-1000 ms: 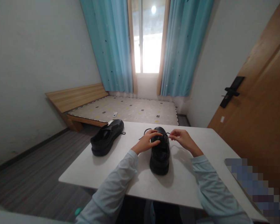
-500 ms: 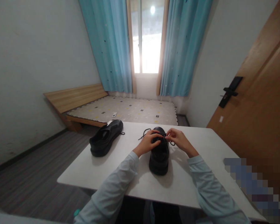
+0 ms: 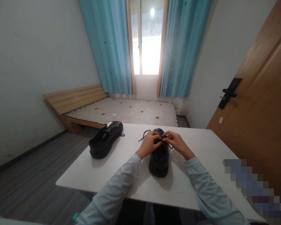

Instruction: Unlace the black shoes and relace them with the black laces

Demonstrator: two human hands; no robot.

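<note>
A black lace-up shoe (image 3: 158, 165) stands upright on the white table in front of me, its toe pointing away. My left hand (image 3: 150, 143) lies over the shoe's left side, thumb and fingers closed around the lacing at its opening. From the right, my right hand (image 3: 174, 142) pinches the black shoelace (image 3: 170, 146) near the middle of the shoe. The fingertips of both hands are close together there. A loose lace end curves out to the left of the shoe. The second black shoe (image 3: 105, 140) rests at the table's left side, its lace loop sticking out.
The white table (image 3: 131, 184) has its front edge close to my body. Beyond it is a bed (image 3: 140, 109) with a small white remote (image 3: 114, 116) on it. A brown door (image 3: 253, 93) is at the right, beside a blurred-out patch on the table's right edge.
My right hand has moved left, closer to my left hand over the shoe's lacing. Both shoes stay in place; the view has shifted slightly.
</note>
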